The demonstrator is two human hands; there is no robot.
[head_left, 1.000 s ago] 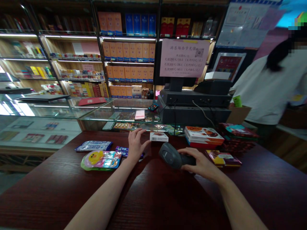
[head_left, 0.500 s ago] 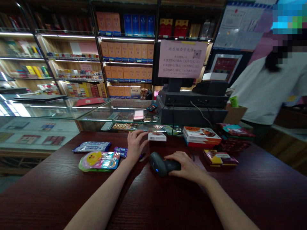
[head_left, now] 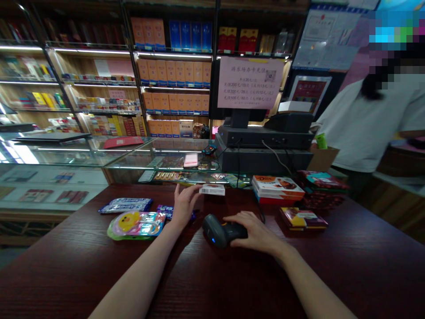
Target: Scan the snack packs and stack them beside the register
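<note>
My right hand [head_left: 254, 231] is wrapped round the handle of a black barcode scanner [head_left: 214, 231], which lies low over the wooden table with its head to the left and a blue light showing. At the far side of the table, my left hand [head_left: 185, 204] has its thumb and fingers at the left end of a small white box [head_left: 213, 189]. Some of those fingertips are hard to make out. Left of this hand are a purple snack wrapper [head_left: 166, 211], blue-and-white packets [head_left: 128, 205] and a plastic pack with a yellow duck [head_left: 134, 223].
Right of the scanner sit flat chocolate boxes [head_left: 278, 188], a yellow-and-brown box [head_left: 303, 219] and stacked dark red packs [head_left: 322, 190]. Behind stand a glass display case [head_left: 159, 153] and a cash register [head_left: 265, 153]. A person in a white shirt [head_left: 363, 119] stands at right.
My left hand and the small white box have shifted slightly left. The scanner has moved a little left in view with my right hand. The whole view has turned slightly.
</note>
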